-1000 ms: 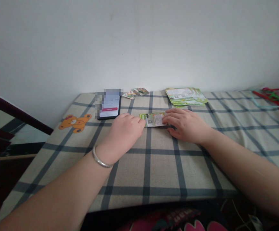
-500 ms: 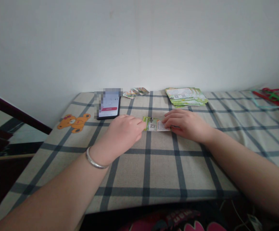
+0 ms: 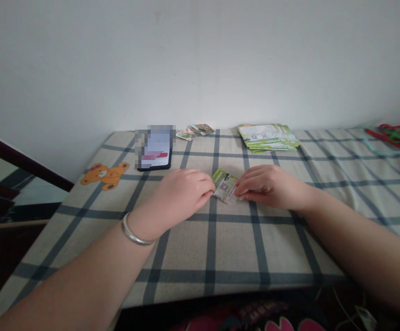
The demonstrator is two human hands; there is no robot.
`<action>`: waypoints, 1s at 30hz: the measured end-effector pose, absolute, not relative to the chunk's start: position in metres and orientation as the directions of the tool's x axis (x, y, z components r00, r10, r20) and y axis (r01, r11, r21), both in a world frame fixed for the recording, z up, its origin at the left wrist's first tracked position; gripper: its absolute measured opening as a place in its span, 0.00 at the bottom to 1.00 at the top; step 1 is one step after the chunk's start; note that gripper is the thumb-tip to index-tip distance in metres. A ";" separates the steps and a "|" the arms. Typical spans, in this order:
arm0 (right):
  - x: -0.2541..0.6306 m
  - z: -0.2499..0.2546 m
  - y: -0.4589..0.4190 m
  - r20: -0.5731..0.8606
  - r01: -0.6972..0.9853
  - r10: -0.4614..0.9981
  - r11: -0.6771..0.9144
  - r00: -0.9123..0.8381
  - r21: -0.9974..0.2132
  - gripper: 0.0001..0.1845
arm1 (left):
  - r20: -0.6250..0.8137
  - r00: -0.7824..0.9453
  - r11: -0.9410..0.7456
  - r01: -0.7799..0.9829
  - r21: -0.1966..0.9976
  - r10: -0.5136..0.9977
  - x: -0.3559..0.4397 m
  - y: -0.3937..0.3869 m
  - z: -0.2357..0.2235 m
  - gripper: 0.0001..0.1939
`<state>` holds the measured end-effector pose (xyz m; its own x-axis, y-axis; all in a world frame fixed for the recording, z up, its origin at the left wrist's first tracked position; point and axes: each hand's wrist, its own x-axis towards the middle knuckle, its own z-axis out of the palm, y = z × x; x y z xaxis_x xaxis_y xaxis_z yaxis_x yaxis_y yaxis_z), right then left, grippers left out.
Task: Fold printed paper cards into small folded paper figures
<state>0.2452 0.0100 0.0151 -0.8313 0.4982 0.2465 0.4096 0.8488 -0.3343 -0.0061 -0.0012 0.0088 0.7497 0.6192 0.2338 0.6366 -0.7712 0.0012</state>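
Between my two hands is a small green and white printed paper card with a square code on it, turned at a slant over the checked cloth. My left hand, below a silver bangle, pinches the card's left edge with fingers closed. On the other side, my right hand grips the right edge between thumb and bent fingers. The fingers cover both of those edges. Behind my right hand lies a stack of similar green and white cards.
A phone with a lit screen lies at the back left. Small folded paper pieces sit beside it near the wall. An orange bear figure is at the left edge. Red and green strips lie far right on the checked tablecloth.
The card has turned from nearly straight to slanted, its lower right corner now nearer me. Both hands have shifted slightly toward me, and the right fingers have drawn together on the card.
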 end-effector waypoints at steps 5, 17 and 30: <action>0.244 0.021 0.002 0.206 0.467 0.511 0.854 -0.834 -0.227 0.08 | 0.228 0.822 -0.851 0.520 0.073 0.522 -0.002 -0.005 0.010 0.10; 0.246 0.029 -0.001 0.123 0.448 0.530 0.801 -0.839 -0.396 0.10 | 0.189 0.782 -0.804 0.583 0.117 0.594 -0.002 -0.013 0.009 0.12; 0.244 0.024 0.001 0.147 0.545 0.667 0.699 -0.730 -0.463 0.08 | 0.164 0.783 -0.800 0.589 0.115 0.600 -0.002 -0.015 0.012 0.16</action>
